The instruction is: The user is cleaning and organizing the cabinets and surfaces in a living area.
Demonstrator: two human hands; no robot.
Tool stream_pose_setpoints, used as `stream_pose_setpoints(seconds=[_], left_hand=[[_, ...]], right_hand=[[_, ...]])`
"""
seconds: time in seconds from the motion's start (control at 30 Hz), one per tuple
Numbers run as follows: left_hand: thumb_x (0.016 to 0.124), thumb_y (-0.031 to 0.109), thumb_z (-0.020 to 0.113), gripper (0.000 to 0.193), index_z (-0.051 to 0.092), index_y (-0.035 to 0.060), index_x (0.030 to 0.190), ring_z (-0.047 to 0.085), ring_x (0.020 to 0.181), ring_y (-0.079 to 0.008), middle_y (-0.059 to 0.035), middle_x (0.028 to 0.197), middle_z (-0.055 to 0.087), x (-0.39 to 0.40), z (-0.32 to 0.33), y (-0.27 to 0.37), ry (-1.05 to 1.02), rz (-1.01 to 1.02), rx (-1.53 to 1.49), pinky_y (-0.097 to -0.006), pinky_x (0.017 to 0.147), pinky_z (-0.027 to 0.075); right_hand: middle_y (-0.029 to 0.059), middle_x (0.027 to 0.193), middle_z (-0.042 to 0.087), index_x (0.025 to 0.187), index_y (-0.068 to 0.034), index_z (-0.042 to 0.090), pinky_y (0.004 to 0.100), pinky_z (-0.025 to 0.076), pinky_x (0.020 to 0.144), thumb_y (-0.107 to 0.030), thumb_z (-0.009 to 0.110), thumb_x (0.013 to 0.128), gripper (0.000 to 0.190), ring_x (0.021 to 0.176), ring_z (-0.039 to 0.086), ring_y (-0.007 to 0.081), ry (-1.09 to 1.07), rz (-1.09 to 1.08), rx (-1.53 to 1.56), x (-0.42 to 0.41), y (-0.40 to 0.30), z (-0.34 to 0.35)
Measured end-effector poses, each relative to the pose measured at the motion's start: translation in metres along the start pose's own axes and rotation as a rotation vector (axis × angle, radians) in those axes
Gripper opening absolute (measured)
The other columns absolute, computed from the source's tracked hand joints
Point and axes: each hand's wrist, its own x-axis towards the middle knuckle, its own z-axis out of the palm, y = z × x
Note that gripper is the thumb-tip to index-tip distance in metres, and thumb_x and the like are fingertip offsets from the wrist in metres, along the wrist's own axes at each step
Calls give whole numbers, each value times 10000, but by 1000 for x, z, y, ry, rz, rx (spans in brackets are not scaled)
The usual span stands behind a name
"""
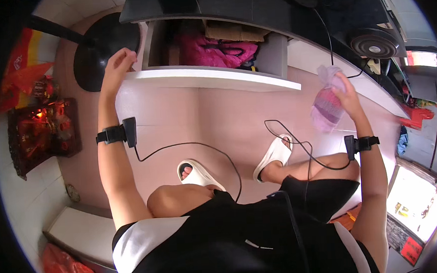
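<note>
My right hand grips the knotted top of a translucent purple plastic bag with something pink and purple inside, held to the right of an open drawer. My left hand is raised near the left end of the white drawer front, its fingers curled; whether they touch the drawer is unclear. In the drawer lie a bright pink bag with black handles and a piece of brown cardboard.
A black cabinet top with a round black speaker spans the top. Upper left is a round black stand base. A red ornate shrine stands left, a white bench lower left. Thin cables hang from my wrist straps.
</note>
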Motion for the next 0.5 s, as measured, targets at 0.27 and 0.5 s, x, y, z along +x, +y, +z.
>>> stream_pose_setpoints(seconds=[0.27,0.5], left_hand=[[959,220,586,238,609,5,860,526,631,-64,-10,678,551,-25,9,0,75,-16,266,-235,590,468],[979,197,568,237,616,-14,884,562,587,-64,-7,681,570,-70,11,-10,228,-130,157,-234,540,497]], right_hand=[[221,1360,505,1330,-6,534,357,324,1112,-232,710,875,537,1303,467,334,0,-198,68,87,-36,44],[221,1332,477,1244,-52,606,399,379,1062,-232,744,818,483,1256,473,382,-157,-261,-129,90,-54,87]])
